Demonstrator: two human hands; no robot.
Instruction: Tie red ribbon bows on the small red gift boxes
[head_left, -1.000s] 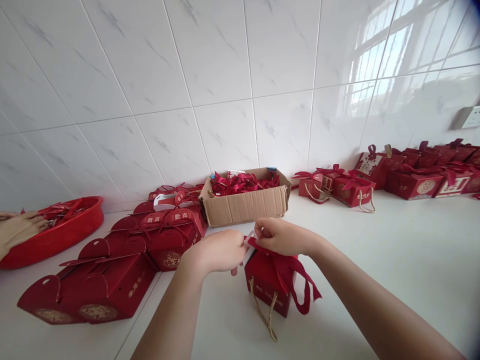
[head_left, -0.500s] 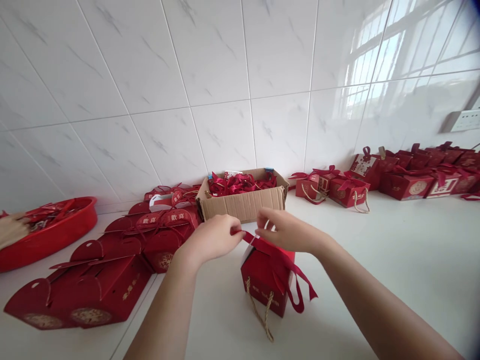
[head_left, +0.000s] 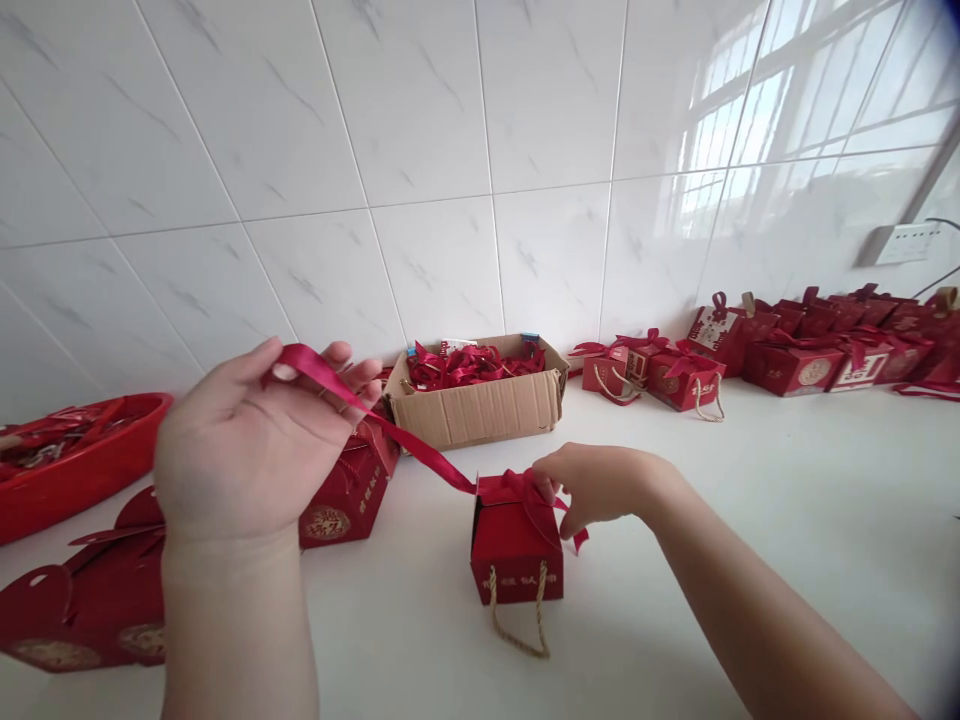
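Carries the long red ribbon (head_left: pixel 420 450) across the thumb and fingers of a raised left hand (head_left: pixel 251 440), loosely spread with palm in view; with a curled right hand (head_left: pixel 592 485), touches the ribboned top of the small red box (head_left: pixel 517 540), but cannot tell whether pinching there. Stretches that ribbon down to the box, set upright on the white counter (head_left: pixel 787 500) with a rope handle (head_left: pixel 541 610) at the near side. Can see, farther back near the tiled wall (head_left: pixel 555 120), a cardboard box (head_left: pixel 476 415) of loose ribbons (head_left: pixel 480 365), and at far left a red basin (head_left: pixel 82 490).
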